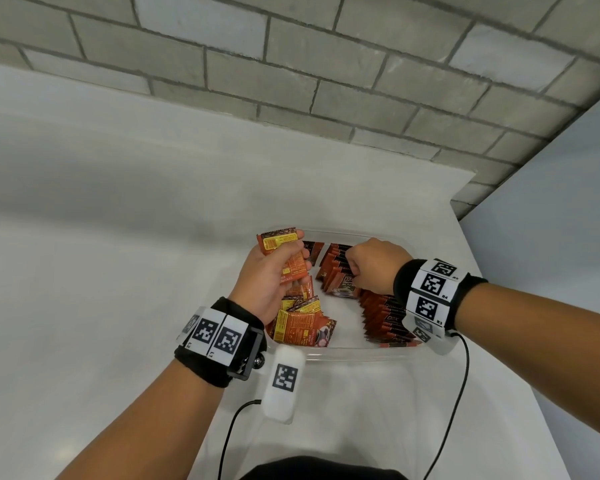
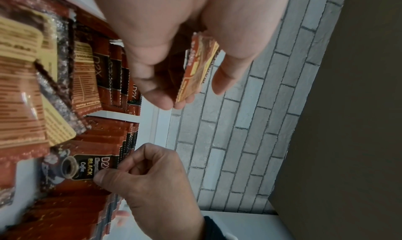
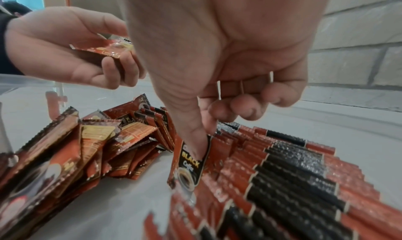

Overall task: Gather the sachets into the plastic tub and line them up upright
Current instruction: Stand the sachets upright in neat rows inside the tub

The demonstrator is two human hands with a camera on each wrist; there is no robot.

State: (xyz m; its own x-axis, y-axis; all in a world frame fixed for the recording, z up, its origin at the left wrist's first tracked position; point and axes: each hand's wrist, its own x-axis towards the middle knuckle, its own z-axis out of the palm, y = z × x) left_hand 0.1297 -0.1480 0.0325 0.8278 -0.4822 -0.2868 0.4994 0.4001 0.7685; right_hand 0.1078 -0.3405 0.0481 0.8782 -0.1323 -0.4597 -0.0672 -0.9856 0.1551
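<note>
Nearest, the left hand [image 1: 274, 271] is closed round a small stack of orange sachets [image 1: 284, 258], held above the left side of the plastic tub [image 1: 343, 353]. Below it a loose heap of sachets [image 1: 302, 323] lies flat and tilted on the tub floor. The right hand [image 1: 374, 265] pinches, between thumb and forefinger, the top edge of one upright black-coffee sachet [image 3: 191, 163] at the front of a row. The standing rows [image 3: 282, 166] fill the tub's right side.

Assessment: the sachets look light, thin and glossy, so likely slippery and easily creased; the crimped top edge gives the surest hold. The rows lean on one another and could topple if nudged. The loose heap crowds the free floor beside them. Beyond the tub are the white tabletop [image 1: 118, 237] and a brick wall [image 1: 291, 64].
</note>
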